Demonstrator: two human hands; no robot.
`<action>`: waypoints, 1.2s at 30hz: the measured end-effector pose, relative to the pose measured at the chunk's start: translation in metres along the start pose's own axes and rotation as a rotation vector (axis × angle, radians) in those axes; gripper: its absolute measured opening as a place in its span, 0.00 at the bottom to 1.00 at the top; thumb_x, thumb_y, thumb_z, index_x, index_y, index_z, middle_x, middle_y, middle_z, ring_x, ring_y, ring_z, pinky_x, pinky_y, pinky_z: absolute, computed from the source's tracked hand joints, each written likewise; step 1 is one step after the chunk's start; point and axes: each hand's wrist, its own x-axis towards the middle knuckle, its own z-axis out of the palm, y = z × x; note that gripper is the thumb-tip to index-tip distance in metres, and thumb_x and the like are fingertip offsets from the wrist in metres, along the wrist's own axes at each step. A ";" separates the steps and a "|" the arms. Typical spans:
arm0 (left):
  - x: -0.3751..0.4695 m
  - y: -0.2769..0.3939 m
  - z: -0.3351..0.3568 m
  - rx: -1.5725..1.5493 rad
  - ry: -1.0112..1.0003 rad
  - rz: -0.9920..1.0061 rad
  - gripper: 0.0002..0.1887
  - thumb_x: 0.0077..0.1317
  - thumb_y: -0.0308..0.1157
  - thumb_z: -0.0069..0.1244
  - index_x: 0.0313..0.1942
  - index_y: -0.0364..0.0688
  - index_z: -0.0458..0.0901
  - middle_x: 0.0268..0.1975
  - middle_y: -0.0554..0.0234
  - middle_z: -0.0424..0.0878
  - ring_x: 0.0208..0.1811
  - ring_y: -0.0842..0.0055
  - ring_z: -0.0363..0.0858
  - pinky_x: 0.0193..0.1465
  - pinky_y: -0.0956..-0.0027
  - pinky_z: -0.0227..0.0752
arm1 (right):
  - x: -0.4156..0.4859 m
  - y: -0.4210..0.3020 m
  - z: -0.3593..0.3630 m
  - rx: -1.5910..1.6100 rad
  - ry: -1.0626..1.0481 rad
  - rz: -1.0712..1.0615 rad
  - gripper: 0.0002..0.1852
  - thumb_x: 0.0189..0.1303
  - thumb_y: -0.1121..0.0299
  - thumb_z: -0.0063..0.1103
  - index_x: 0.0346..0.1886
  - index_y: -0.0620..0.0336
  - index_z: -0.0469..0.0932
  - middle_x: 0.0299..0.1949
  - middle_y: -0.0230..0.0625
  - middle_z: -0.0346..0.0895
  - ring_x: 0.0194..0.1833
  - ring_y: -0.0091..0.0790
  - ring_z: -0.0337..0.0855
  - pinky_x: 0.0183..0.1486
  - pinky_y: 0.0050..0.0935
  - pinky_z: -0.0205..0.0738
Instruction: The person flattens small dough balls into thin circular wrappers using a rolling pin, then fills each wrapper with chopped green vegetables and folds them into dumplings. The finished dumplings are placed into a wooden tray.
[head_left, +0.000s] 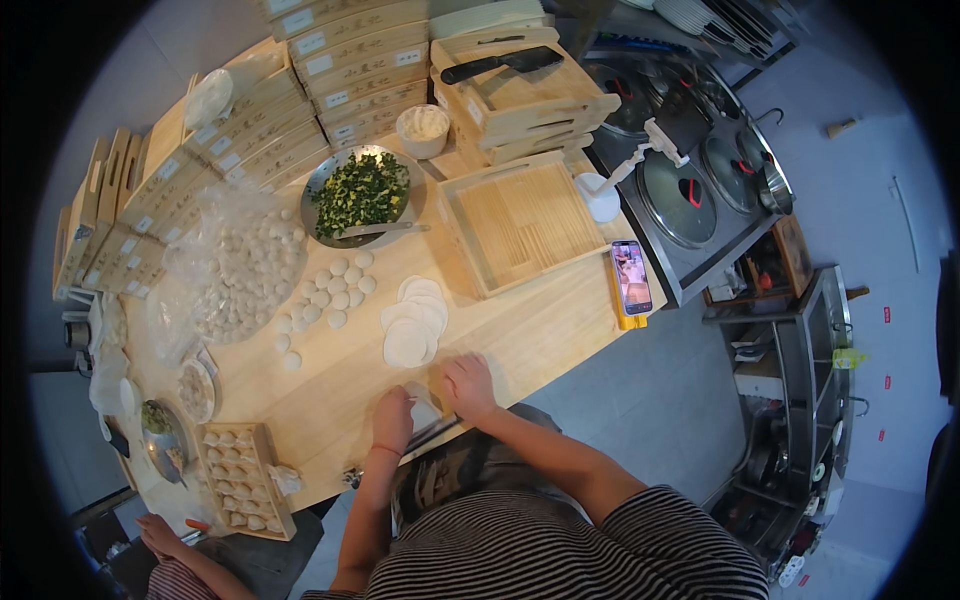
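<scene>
Near the table's front edge my left hand (394, 418) pinches the edge of a pale round dough wrapper (425, 411). My right hand (466, 386) rests palm down at the wrapper's other side, its fingers curled; whatever is beneath the palm is hidden. Just beyond both hands lies a fanned pile of thin, rolled dough wrappers (412, 322). Several small flattened dough pieces (337, 285) are spread to the left of that pile. Farther left, a large heap of dough pieces (251, 277) sits partly under clear plastic film (176, 281).
A metal bowl of chopped greens (360, 191), a tub of pale filling (422, 131) and a wooden tray (525, 221) stand behind. A phone (632, 277) is at right. Near a tray of dumplings (240, 480), another person's hand (159, 534) shows. Lidded pots (679, 199) line the stove.
</scene>
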 end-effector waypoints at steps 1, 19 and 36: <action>-0.002 0.000 0.001 -0.030 0.021 -0.059 0.08 0.60 0.28 0.55 0.31 0.34 0.75 0.34 0.40 0.82 0.40 0.47 0.80 0.43 0.48 0.72 | -0.004 0.000 -0.004 0.005 0.032 -0.019 0.03 0.51 0.70 0.57 0.29 0.56 0.75 0.27 0.37 0.71 0.34 0.46 0.74 0.43 0.43 0.64; 0.039 0.016 -0.020 -0.167 0.424 0.011 0.18 0.58 0.25 0.61 0.46 0.35 0.74 0.44 0.43 0.77 0.48 0.48 0.75 0.48 0.54 0.71 | -0.013 -0.001 -0.008 0.078 0.038 -0.015 0.02 0.48 0.75 0.54 0.26 0.56 0.73 0.28 0.39 0.72 0.34 0.47 0.73 0.41 0.45 0.64; 0.143 0.019 -0.046 0.144 0.588 -0.060 0.24 0.54 0.27 0.62 0.49 0.31 0.72 0.50 0.43 0.71 0.52 0.50 0.73 0.55 0.56 0.70 | -0.011 0.003 -0.002 0.092 0.022 0.002 0.03 0.48 0.75 0.56 0.27 0.56 0.74 0.29 0.39 0.72 0.35 0.45 0.73 0.41 0.42 0.64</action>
